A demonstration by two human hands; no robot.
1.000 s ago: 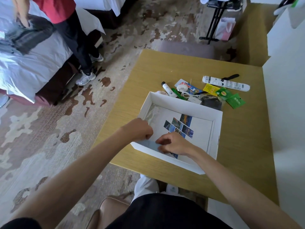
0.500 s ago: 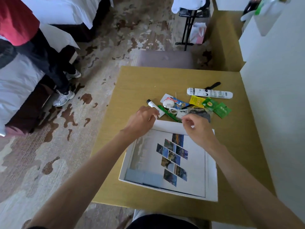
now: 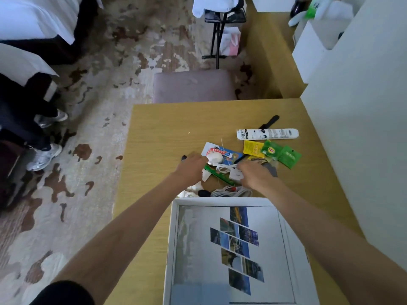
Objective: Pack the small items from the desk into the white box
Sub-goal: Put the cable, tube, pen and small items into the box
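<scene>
Looking down from head height, we see two bare forearms reaching forward over a tan wooden surface (image 3: 158, 128). A white box (image 3: 220, 200) sits open on the near part of it. A printed sheet (image 3: 198, 249) with a slanted band of small photo tiles lies flat in the bottom of the box.

Just beyond the box's far wall lies a heap of small items (image 3: 220, 167). The left hand (image 3: 191, 167) rests knuckles-up on the heap's left side, fingers curled downward. A small black cap (image 3: 184, 157) pokes out past them, but we cannot tell whether the fingers hold anything. The right hand (image 3: 255, 175) lies over the middle of the heap, beside a white plug (image 3: 234, 173) with its cable. Its fingers are hidden under the hand, so we cannot tell their grip either.

Between the hands lie a green stick (image 3: 218, 176) and a round white object (image 3: 214, 158) on a blue and red packet (image 3: 229, 153). A coil of white cord (image 3: 229, 191) lies just beside the box wall. Farther right are a yellow sachet (image 3: 252, 148), green packets (image 3: 289, 157) and a long white tube (image 3: 267, 134) with black print.

A mauve stool (image 3: 191, 86) stands at the far edge of the surface, on patterned carpet (image 3: 92, 133).
</scene>
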